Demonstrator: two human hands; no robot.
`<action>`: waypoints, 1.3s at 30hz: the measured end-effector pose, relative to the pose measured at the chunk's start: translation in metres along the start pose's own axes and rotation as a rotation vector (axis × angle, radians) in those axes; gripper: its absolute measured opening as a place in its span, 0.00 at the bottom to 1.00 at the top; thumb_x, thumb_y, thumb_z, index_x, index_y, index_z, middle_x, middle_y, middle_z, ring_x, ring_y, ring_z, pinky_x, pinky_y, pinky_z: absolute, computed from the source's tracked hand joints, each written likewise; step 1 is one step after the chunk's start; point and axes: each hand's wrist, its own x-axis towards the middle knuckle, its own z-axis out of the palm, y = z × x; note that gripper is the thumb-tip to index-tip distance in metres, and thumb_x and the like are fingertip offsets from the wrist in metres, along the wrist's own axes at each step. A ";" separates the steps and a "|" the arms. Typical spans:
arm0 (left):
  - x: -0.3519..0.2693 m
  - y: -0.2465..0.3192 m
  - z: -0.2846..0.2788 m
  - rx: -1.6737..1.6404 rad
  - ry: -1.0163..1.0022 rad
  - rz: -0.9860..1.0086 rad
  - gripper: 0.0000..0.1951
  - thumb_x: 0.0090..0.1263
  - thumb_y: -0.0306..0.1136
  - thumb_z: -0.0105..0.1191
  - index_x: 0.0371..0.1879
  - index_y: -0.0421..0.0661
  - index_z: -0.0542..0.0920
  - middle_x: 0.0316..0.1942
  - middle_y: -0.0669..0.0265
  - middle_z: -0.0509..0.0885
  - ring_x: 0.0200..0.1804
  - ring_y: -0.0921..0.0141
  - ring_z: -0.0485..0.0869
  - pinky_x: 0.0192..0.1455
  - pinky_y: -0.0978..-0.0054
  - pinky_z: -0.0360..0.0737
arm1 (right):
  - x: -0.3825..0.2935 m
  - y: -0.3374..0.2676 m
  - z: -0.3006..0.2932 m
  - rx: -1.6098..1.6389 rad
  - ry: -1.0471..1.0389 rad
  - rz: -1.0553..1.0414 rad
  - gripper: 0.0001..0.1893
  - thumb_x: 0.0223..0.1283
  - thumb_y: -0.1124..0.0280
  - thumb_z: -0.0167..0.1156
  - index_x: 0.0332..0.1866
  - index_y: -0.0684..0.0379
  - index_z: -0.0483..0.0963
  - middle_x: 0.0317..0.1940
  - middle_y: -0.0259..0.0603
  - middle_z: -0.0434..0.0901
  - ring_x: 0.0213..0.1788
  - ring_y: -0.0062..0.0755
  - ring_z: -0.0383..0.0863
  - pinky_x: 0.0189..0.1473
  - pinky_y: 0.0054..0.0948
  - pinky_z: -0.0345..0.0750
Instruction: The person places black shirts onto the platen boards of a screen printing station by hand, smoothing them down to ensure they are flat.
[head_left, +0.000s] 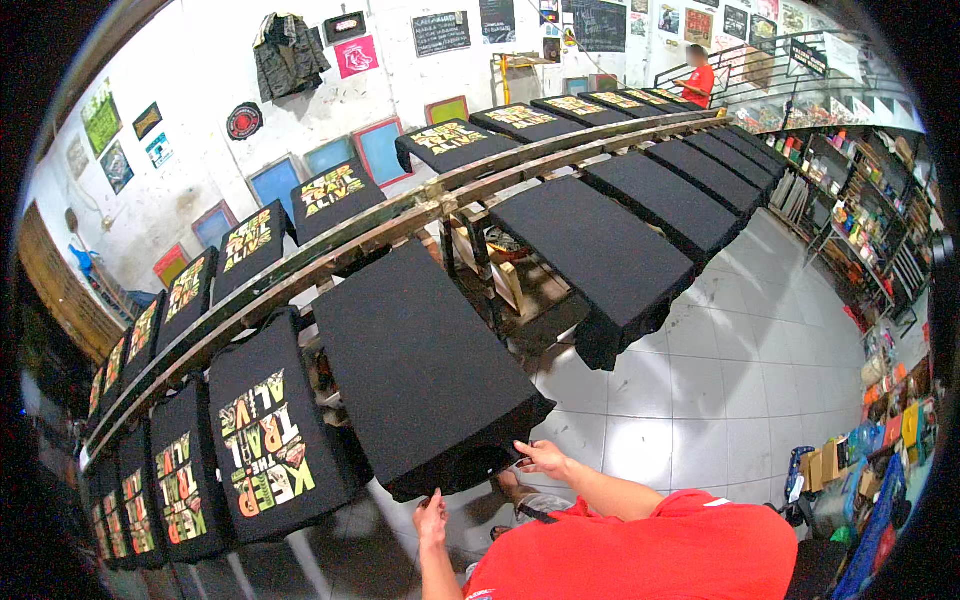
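Note:
A plain black T-shirt (427, 367) is stretched over a printing board in front of me, its lower edge hanging loose. My left hand (430, 517) is at the left corner of that edge, fingertips up against or just beside the cloth; whether it grips is unclear. At the right corner, my right hand (541, 459) reaches to the hem with thumb and fingers spread somewhat; contact is hard to tell. Left of this shirt lies a black T-shirt with a multicoloured print (262, 450). Another plain black T-shirt (600, 247) covers the board to the right.
A long metal rail (360, 225) runs between two rows of shirt boards. Printed shirts (450, 142) line the far side. Framed screens (381, 150) lean on the wall. A person in red (699, 81) stands at the far end. Shelves with bottles (862, 202) stand right of the tiled floor (637, 390).

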 end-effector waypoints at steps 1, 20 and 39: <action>-0.001 0.000 0.000 -0.003 0.009 0.005 0.11 0.62 0.36 0.67 0.27 0.46 0.77 0.22 0.72 0.77 0.23 0.79 0.73 0.23 0.80 0.70 | -0.001 -0.001 0.001 0.009 -0.007 0.000 0.23 0.63 0.51 0.62 0.48 0.63 0.73 0.45 0.38 0.79 0.43 0.30 0.79 0.46 0.34 0.81; -0.011 0.001 0.003 -0.016 -0.057 -0.024 0.12 0.63 0.36 0.66 0.29 0.49 0.74 0.27 0.73 0.78 0.29 0.78 0.76 0.28 0.78 0.73 | -0.002 0.004 -0.004 0.022 -0.029 0.003 0.20 0.67 0.51 0.58 0.51 0.58 0.74 0.45 0.34 0.80 0.44 0.28 0.79 0.48 0.34 0.78; -0.012 0.004 -0.001 -0.006 -0.085 -0.009 0.11 0.63 0.38 0.66 0.29 0.50 0.77 0.26 0.75 0.79 0.28 0.80 0.76 0.30 0.80 0.73 | -0.012 -0.003 0.007 0.065 -0.023 -0.026 0.23 0.65 0.50 0.60 0.48 0.61 0.74 0.42 0.37 0.79 0.42 0.28 0.78 0.45 0.31 0.79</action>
